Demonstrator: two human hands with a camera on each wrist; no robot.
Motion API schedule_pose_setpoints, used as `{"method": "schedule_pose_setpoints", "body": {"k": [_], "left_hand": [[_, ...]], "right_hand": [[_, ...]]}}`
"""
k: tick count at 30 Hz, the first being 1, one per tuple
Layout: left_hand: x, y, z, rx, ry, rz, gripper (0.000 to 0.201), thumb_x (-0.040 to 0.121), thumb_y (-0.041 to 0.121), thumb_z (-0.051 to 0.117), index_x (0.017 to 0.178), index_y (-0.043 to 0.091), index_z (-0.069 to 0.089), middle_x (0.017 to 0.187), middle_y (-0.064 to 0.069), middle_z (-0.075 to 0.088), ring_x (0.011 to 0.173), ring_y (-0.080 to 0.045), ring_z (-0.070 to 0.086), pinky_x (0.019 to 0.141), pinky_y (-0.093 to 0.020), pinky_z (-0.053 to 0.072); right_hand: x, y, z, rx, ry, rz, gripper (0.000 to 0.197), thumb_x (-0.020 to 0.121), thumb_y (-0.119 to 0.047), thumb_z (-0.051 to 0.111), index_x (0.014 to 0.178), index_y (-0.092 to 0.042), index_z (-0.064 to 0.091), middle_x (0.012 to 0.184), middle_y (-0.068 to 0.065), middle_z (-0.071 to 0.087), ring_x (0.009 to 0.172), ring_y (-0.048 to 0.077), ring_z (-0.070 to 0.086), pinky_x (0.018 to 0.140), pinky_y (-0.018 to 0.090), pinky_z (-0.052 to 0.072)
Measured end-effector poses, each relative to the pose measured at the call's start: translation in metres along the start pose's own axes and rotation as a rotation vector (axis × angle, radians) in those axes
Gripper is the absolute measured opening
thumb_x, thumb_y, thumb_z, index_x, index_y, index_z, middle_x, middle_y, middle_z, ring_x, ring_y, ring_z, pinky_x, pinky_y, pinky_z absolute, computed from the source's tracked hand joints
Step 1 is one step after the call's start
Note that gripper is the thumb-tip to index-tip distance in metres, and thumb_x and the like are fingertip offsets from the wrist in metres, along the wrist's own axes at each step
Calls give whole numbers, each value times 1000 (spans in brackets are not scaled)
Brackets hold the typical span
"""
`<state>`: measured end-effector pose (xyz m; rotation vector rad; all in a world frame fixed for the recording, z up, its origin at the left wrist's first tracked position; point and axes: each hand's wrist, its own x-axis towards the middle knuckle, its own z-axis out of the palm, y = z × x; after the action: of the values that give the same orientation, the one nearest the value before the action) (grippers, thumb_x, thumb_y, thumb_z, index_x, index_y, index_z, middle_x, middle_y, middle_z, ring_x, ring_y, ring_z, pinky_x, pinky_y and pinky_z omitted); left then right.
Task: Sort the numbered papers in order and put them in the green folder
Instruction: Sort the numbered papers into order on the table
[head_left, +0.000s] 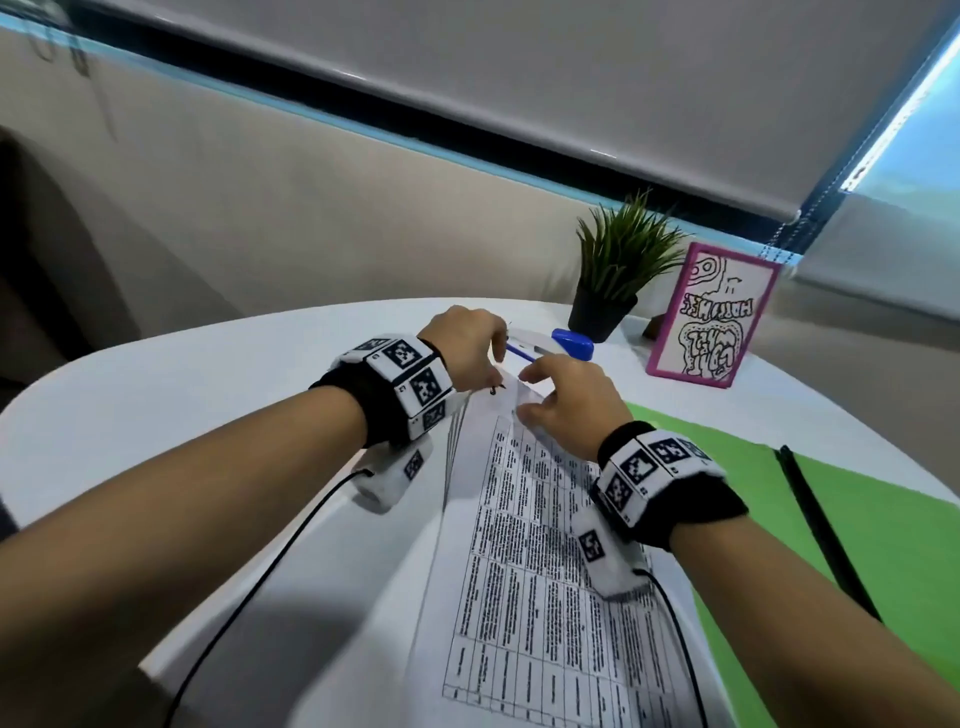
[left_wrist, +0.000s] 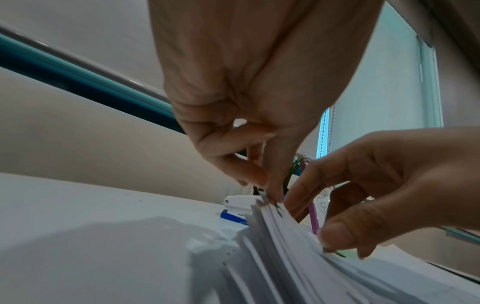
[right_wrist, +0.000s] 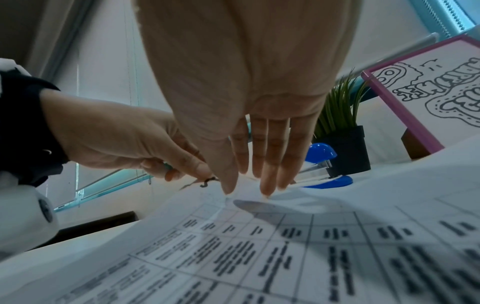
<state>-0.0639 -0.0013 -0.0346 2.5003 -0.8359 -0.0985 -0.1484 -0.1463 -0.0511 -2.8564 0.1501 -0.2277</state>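
A stack of printed papers (head_left: 524, 571) with tables lies on the white round table (head_left: 208, 405). Its sheets are fanned slightly along the left edge. My left hand (head_left: 496, 371) pinches the far left corner of the stack (left_wrist: 285, 257), where a handwritten mark shows. My right hand (head_left: 530, 395) is beside it, its straight fingertips (right_wrist: 267, 185) touching the top sheet (right_wrist: 285, 246) near the far edge. The green folder (head_left: 779, 499) lies open and flat under the right side of the stack.
A blue and white stapler (head_left: 569, 343) and a blue pen (head_left: 519, 353) lie just beyond my hands. Behind them stand a potted plant (head_left: 602, 312) and a pink-framed drawing (head_left: 711, 317). A black strap (head_left: 826, 530) runs across the folder.
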Motion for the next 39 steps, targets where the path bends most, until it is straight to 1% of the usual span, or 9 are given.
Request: {"method": "schedule_pose_setpoints", "body": {"k": [4,8,11,14,18,25,29,34,39], "left_hand": [[-3,2,-6,-5,-54,60,19,84,28,73,72,21,60,75,-1,68,67,-17,61,65,-26,47],[-13,5,-18,-33,-100,163,20,90,38,63,73,26,59,84,2,69,71,-15,59,70,-30,48],[-12,-1,-26,-76,-104,121,30,95,44,52,80,21,65,89,-1,71,74,-18,65,72,-31,50],[-10,-11,-25,8,-109,57,19,89,37,65,91,18,67,98,0,70,84,-19,63,80,-33,51],[-11,-14,-13,20,-127,83,12,78,28,77,82,23,67,88,5,72,80,-15,63,78,-31,52],[-11,-2,-3,74,42,172,15,84,38,69,74,31,61,84,12,62,83,-13,54,68,-27,36],[-16,2,-3,-213,-94,238,14,89,30,68,77,23,67,62,15,62,63,-7,60,61,-23,43],[-25,8,-7,-617,-218,159,13,93,20,63,81,16,69,55,12,61,49,-5,60,49,-18,47],[-19,-3,-5,-75,-42,32,17,89,40,65,85,24,72,81,9,73,80,-12,65,72,-25,48]], "right_hand": [[-1,2,1,49,59,-38,31,76,-29,79,104,-21,67,107,-3,67,86,17,67,82,39,53],[-7,6,-7,131,183,-80,21,75,-25,80,80,-23,60,83,-4,64,69,19,64,72,40,52],[-16,12,-18,256,93,-141,17,83,-16,76,81,-15,59,74,-8,65,57,13,67,64,42,57],[-26,22,-29,321,8,-174,11,87,-8,71,85,-10,60,79,1,71,64,10,71,69,36,60],[-33,38,-39,183,-22,-194,5,85,-17,74,87,-14,71,79,-5,72,74,9,68,77,30,57],[-23,38,-36,49,-66,-256,10,83,-25,76,87,-18,70,97,-11,67,87,8,56,83,35,48],[-23,36,-34,186,-96,-223,16,83,-24,76,75,-27,62,126,-14,63,116,8,54,97,32,37],[-21,37,-36,351,-75,-148,10,81,-18,78,81,-12,69,98,-2,73,93,12,67,91,31,49],[-22,44,-39,373,-114,-153,10,81,-17,78,80,-16,67,79,-1,71,73,11,66,79,31,56]]}}
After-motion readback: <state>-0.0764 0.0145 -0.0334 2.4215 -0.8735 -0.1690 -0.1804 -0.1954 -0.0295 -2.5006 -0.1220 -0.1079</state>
